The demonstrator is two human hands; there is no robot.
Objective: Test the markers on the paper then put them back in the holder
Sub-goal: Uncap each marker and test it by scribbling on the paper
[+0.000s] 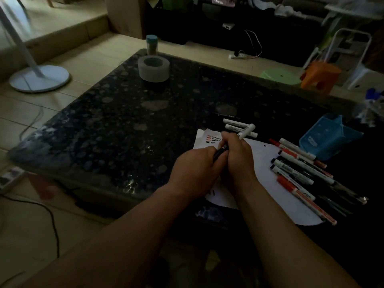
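hands: left hand [195, 165] and right hand [239, 156] both curl round 1 marker [246, 132] over paper [270, 183] | holder [324, 140]: 2 o'clock, apart | risk: cap may jerk free and smear ink; forearm may knock loose markers [299, 171] at 3 o'clock

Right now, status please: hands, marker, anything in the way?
Left hand and right hand both grip one marker, over paper. Loose markers lie between hands and holder.
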